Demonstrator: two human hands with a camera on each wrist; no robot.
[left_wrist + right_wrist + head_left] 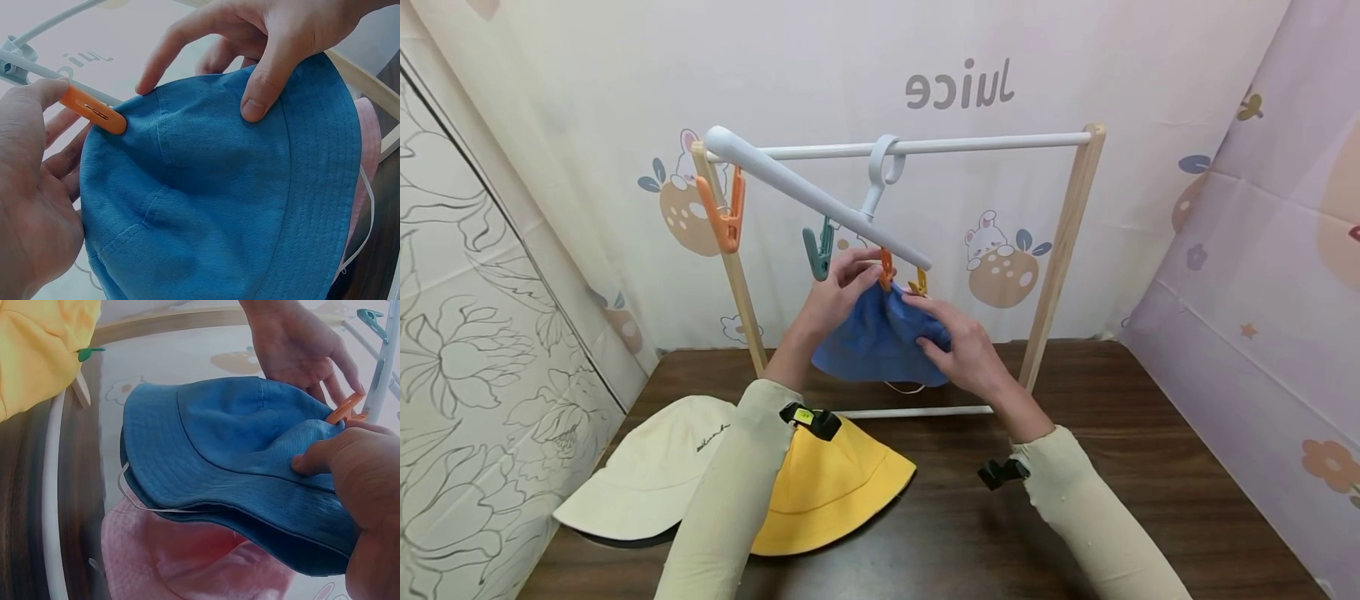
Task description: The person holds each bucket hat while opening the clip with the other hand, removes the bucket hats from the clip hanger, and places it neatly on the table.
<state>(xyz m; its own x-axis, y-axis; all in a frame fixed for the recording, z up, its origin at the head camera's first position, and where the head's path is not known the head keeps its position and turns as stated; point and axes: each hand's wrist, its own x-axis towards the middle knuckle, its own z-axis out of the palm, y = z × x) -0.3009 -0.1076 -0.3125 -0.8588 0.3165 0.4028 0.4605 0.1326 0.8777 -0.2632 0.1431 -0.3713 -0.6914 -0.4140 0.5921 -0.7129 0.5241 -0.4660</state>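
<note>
Two hats (737, 483) lie on the table (1150, 467) before the rack (1063, 250).

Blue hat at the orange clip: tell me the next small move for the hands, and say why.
Probably let the left hand ease off the orange clip so that it bites the blue hat. The hat's edge lies at the clip's mouth, the right hand pinches the fabric beside it, and the hat hangs under the tilted white hanger. Whether the clip already grips the cloth cannot be told.

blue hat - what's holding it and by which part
The right hand pinches the blue bucket hat at the edge of its brim, thumb on top. The left hand grips the orange clip at the same edge.
</note>
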